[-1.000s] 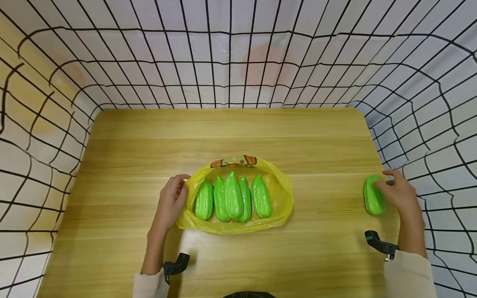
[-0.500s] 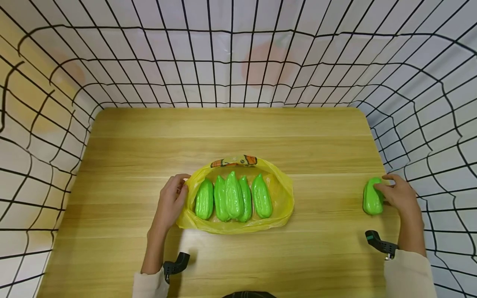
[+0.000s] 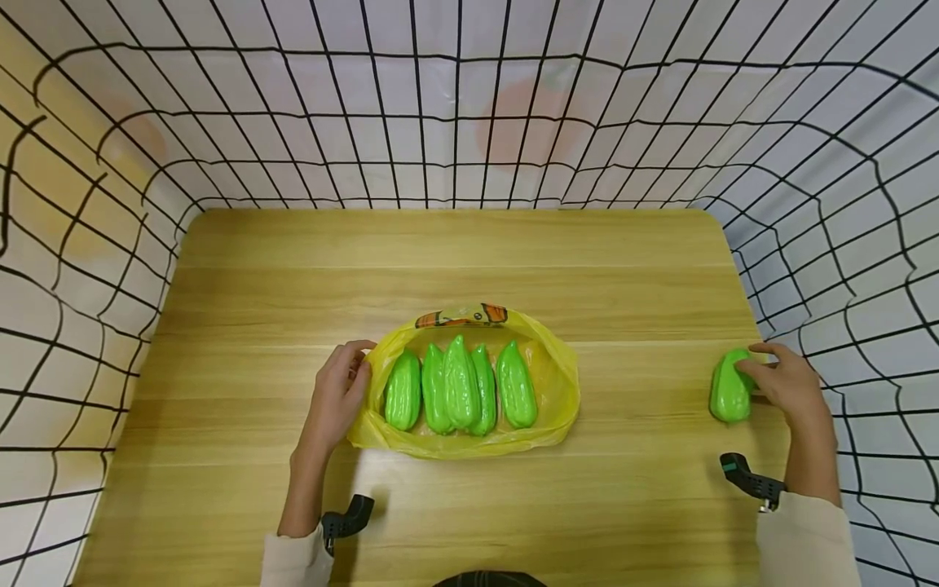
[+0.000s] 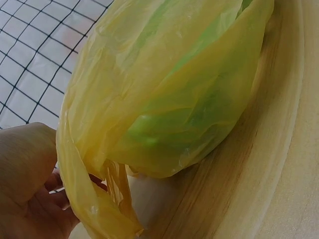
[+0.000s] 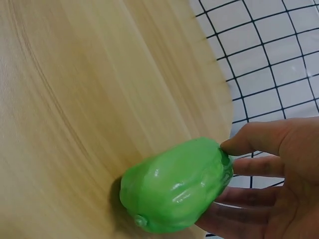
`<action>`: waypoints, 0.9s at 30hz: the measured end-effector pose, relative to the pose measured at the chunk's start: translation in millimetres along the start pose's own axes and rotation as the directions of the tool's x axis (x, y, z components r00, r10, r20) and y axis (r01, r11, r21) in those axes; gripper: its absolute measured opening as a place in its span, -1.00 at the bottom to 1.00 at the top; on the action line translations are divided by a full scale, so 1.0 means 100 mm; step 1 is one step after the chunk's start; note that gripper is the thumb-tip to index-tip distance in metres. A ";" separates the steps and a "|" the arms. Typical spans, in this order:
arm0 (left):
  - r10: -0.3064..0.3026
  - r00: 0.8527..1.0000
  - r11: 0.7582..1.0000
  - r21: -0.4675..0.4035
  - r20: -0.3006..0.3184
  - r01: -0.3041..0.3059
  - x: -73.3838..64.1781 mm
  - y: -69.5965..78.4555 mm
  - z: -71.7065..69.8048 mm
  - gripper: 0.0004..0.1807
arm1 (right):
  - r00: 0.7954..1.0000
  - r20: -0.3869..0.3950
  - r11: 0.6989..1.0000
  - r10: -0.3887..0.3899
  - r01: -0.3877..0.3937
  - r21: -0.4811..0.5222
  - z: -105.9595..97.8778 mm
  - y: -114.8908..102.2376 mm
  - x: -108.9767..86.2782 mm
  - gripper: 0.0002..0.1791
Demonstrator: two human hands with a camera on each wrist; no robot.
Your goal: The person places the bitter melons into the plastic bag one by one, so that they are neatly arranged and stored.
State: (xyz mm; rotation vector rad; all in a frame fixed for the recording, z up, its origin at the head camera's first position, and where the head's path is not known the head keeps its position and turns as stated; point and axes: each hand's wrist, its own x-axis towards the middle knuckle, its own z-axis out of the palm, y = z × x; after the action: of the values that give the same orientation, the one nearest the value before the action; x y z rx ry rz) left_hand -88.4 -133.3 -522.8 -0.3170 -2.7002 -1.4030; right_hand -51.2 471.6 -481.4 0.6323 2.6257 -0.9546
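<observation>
A yellow plastic bag [image 3: 557, 375] stands with its mouth wide on the wooden table, several glossy green papaya-like fruits [image 3: 460, 387] inside. My left hand [image 3: 341, 391] grips the bag's left edge; in the left wrist view the fingers [image 4: 52, 214] are partly hidden behind the folded yellow plastic. Far to the right, my right hand [image 3: 788, 383] holds one green papaya-like fruit [image 5: 174, 186] by its right side, thumb above and fingers beneath. The fruit is tilted at the table surface; whether it still touches the wood I cannot tell.
Black wire grid panels [image 3: 455, 122] backed with white sheeting surround the wooden table [image 3: 257, 277] at the back and both sides. The right panel stands close beside my right hand. Black wrist mounts [image 3: 348, 519] sit on both forearms.
My right hand has tipped the green papaya-like fruit over and taken hold of it, shifting it slightly left. The left hand and the bag look unmoved.
</observation>
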 end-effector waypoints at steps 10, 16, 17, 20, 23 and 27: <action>-0.006 1.000 1.000 0.004 0.007 0.006 0.00 0.00 0.00 -0.72 | 0.995 0.064 0.994 -0.075 0.070 0.080 -0.04 -0.25 -0.05 -0.22; -0.006 1.000 1.000 -0.003 0.008 0.006 0.01 0.00 0.00 -0.72 | 0.985 0.097 0.987 -0.141 0.132 0.095 -0.03 -0.40 -0.05 -0.23; -0.005 1.000 1.000 -0.004 0.008 0.005 0.01 0.00 -0.01 -0.72 | 0.983 0.101 0.985 -0.152 0.143 0.092 -0.03 -0.42 -0.05 -0.24; -0.005 1.000 1.000 -0.007 0.010 0.005 0.01 0.01 -0.01 -0.72 | 0.977 0.112 0.981 -0.180 0.169 0.094 -0.03 -0.51 -0.07 -0.26; -0.006 1.000 1.000 -0.007 0.011 0.006 0.01 0.01 -0.01 -0.72 | 0.971 0.117 0.976 -0.207 0.197 0.094 -0.04 -0.60 -0.08 -0.29; -0.007 1.000 1.000 -0.008 0.012 0.007 0.01 0.01 -0.01 -0.72 | 0.966 0.128 0.971 -0.226 0.212 0.113 -0.03 -0.73 -0.12 -0.33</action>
State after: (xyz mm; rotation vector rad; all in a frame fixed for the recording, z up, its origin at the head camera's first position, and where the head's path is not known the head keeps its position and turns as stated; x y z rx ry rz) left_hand -88.8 -133.9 -521.5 -0.3185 -2.7081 -1.4191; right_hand -76.6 420.1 -434.9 0.2861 2.5735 -1.1529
